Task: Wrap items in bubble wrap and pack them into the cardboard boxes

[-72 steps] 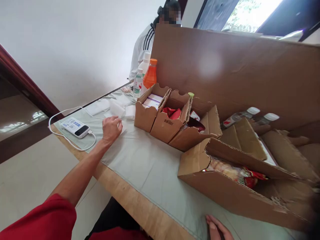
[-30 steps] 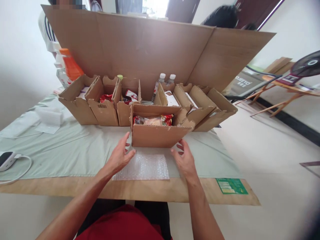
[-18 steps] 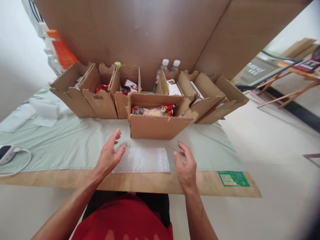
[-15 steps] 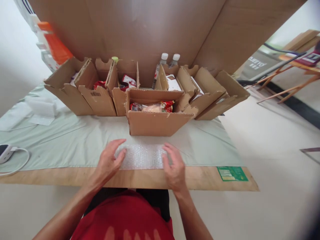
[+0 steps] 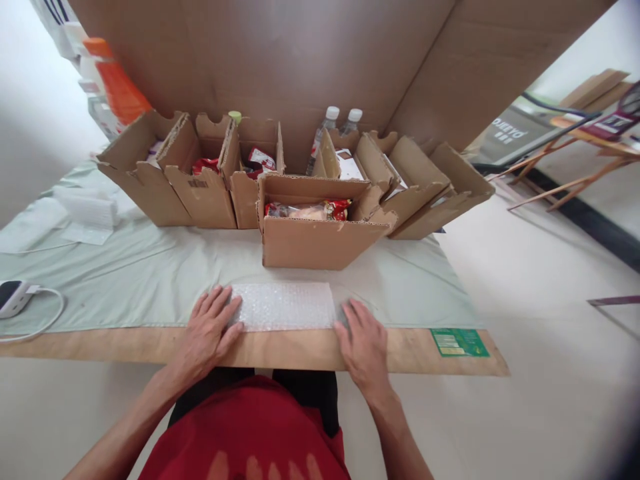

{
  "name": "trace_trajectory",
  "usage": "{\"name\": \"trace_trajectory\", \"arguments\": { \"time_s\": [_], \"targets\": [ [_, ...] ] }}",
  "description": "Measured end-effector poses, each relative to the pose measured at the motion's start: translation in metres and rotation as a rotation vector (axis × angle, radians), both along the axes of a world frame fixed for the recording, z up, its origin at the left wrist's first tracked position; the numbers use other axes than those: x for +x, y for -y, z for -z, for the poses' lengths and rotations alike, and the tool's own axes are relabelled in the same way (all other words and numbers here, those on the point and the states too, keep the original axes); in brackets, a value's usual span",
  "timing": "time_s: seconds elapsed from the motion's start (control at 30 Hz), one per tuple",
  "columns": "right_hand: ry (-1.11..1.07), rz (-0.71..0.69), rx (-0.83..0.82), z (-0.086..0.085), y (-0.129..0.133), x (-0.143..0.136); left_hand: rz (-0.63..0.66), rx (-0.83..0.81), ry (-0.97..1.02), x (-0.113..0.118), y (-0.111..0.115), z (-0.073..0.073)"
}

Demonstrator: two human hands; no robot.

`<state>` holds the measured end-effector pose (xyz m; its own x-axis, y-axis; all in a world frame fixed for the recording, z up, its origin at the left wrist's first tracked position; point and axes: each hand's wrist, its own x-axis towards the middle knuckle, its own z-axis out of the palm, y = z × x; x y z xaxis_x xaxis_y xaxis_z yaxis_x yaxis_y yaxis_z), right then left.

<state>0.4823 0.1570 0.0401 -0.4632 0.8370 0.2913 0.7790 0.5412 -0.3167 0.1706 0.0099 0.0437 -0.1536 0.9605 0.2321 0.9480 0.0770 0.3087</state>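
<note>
A strip of clear bubble wrap lies flat at the front of the pale green cloth, close to the wooden table edge. My left hand rests palm down at its left end, fingers apart and touching or nearly touching the wrap. Beside the right end is my right hand, its fingers spread and slightly bent, holding nothing. Just behind the wrap stands a cardboard box with red and clear packets inside.
Behind stand several open cardboard boxes, with bottles among them. More folded wrap lies left, near a white device with a cable. A green label is on the table edge.
Both hands have moved outward from the wrap's ends and lowered, fingers flatter and more spread. The wrap now lies flatter. The view has shifted slightly.
</note>
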Motion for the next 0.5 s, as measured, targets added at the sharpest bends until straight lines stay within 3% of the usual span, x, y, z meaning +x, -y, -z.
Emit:
{"name": "trace_trajectory", "arguments": {
  "time_s": [0.1, 0.27, 0.37, 0.5],
  "targets": [
    [-0.085, 0.052, 0.035, -0.006, -0.007, 0.011, -0.119, 0.100, 0.045, -0.004, 0.000, 0.000],
    [-0.087, -0.079, -0.029, -0.018, -0.032, -0.039, -0.275, 0.102, 0.017, -0.002, -0.027, 0.007],
    [-0.079, -0.078, -0.084, -0.018, -0.047, -0.062, -0.302, 0.072, 0.066, 0.001, -0.038, 0.009],
    [-0.157, -0.073, -0.142, -0.020, -0.040, -0.054, -0.275, 0.127, 0.296, 0.007, -0.035, 0.002]
  ]
}}
